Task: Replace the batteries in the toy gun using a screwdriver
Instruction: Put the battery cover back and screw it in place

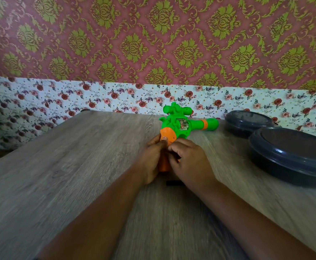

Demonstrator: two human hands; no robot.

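Two bare forearms reach forward over the wooden table (59, 175) and meet at the toy gun (179, 126), which lies on its side a little beyond the table's middle. The left hand (153, 158) wraps the left side of the gun's orange grip, fingers curled round it and the thumb pressed flat on the orange plate at the top of the grip. The right hand (189, 162) is just right of the grip, fingers bent inward against it; whether it pinches anything small there is hidden. Just nearer than the grip, a small dark object (174, 183) lies on the table between the wrists, too hidden to identify. The gun's green body sits beyond the hands, its barrel pointing right. Right of the gun stand two dark round lidded containers, one nearer (292, 156), one farther (247, 122). Behind the gun rises floral-papered wall (116, 98).
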